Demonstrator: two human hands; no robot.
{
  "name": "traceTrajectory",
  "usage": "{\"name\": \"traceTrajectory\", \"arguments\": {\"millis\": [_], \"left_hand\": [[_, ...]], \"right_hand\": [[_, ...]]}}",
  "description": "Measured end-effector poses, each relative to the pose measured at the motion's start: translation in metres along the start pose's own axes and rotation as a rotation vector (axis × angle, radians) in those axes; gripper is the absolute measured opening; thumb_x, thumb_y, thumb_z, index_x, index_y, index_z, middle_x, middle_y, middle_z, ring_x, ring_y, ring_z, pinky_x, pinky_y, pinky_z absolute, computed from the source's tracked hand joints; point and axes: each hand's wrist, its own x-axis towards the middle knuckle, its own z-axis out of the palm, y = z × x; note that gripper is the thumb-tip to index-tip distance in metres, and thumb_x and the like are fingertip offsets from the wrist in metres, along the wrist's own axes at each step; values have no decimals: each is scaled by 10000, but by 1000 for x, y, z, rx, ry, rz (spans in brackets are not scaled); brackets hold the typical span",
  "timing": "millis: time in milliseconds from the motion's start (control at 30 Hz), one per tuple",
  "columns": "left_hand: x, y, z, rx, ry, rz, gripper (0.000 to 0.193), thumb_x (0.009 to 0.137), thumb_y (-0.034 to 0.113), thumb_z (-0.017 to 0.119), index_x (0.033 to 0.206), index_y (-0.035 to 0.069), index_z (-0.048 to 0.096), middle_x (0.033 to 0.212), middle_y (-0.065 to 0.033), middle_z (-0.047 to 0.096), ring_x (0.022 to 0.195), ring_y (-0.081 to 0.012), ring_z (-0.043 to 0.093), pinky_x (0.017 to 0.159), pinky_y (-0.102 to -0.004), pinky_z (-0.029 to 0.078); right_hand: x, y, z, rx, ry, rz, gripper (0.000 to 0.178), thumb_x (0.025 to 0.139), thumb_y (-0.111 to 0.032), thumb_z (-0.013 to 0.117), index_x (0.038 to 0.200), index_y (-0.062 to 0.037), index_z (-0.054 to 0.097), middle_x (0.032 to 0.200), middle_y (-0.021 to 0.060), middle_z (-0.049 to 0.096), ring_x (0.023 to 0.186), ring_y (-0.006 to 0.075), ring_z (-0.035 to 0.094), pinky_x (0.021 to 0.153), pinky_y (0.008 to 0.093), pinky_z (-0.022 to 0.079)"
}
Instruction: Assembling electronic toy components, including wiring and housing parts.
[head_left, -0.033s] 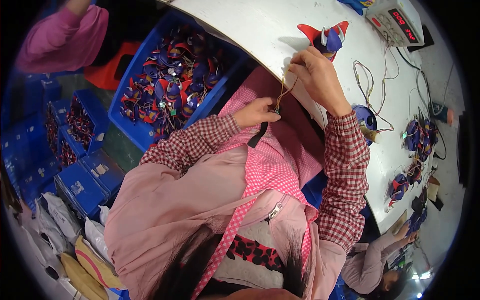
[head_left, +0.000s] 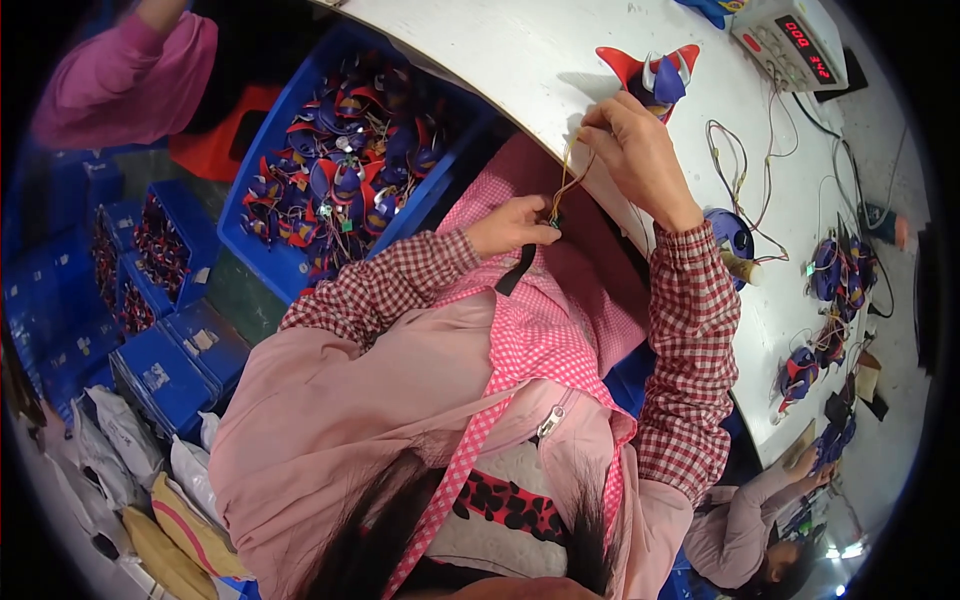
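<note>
My left hand [head_left: 512, 226] pinches a small green circuit board [head_left: 556, 217] between thumb and fingers, above my lap. Thin yellow and dark wires [head_left: 572, 180] run up from the board to my right hand [head_left: 632, 150], whose thumb and fingertips are closed on their upper ends at the table edge. Just beyond that hand stands a purple toy figure part [head_left: 662, 82] with red wing-like sides and pale horns. A black strip [head_left: 517, 272] hangs below my left hand; what it belongs to I cannot make out.
A blue crate [head_left: 240, 225] full of similar toy parts stands at my left. On the white table [head_left: 520, 40] are a power supply [head_left: 790, 45], loose cables [head_left: 740, 190], a round purple part [head_left: 728, 232] and more wired parts [head_left: 840, 270]. Co-workers sit at far left and lower right.
</note>
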Motion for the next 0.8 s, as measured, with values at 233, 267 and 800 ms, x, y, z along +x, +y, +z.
{"name": "traceTrajectory", "arguments": {"millis": [233,267,800], "left_hand": [[-14,40,17,-79,33,12,287,865,81,614,1125,1,522,897,-24,571,791,-91,558,740,-233,477],[-14,43,20,-76,25,10,287,865,81,614,1125,1,522,897,-24,571,791,-91,558,740,-233,477],[-28,90,52,146,63,140,165,863,90,620,993,17,550,800,-12,561,650,-69,527,556,-186,427]], "right_hand": [[6,10,-10,3,53,89,166,822,-114,626,923,16,609,860,124,571,758,253,587,668,322,464],[5,10,-11,-3,66,121,176,828,-124,626,937,13,608,868,128,574,762,256,589,666,322,465],[-99,-59,20,145,263,178,186,786,-33,651,960,6,599,779,136,555,613,275,566,552,327,465]]}}
